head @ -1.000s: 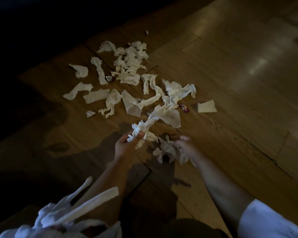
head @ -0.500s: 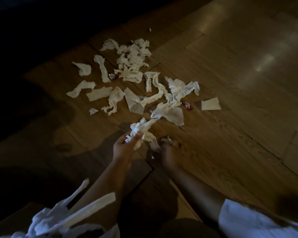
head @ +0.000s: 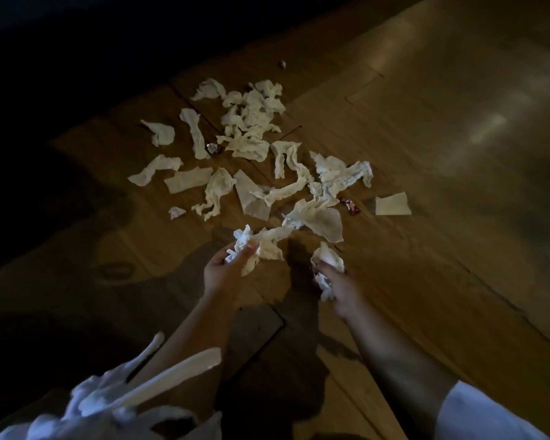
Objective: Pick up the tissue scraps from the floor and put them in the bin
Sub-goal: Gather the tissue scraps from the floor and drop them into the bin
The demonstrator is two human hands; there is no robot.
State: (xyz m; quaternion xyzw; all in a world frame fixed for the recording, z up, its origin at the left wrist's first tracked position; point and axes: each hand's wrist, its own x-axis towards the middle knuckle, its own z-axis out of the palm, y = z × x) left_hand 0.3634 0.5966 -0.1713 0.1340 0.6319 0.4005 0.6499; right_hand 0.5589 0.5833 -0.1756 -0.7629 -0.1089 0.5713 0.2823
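Several white tissue scraps (head: 251, 144) lie scattered over the dim wooden floor (head: 426, 154) ahead of me. My left hand (head: 226, 271) is shut on a bunch of tissue scraps (head: 261, 242), and a long strip trails from it toward a wide scrap (head: 321, 220) on the floor. My right hand (head: 340, 287) is shut on a crumpled wad of tissue (head: 329, 265), low over the floor beside the left hand. No bin is in view.
Two small red wrappers (head: 350, 206) (head: 213, 148) lie among the scraps. A lone square piece (head: 392, 204) sits to the right, a tiny bit (head: 282, 63) far back. White cloth strips (head: 134, 389) hang at the bottom left. The far left is dark.
My right hand gathered the scraps near it into a wad and shifted slightly right. The left hand has kept its bunch and hardly moved.
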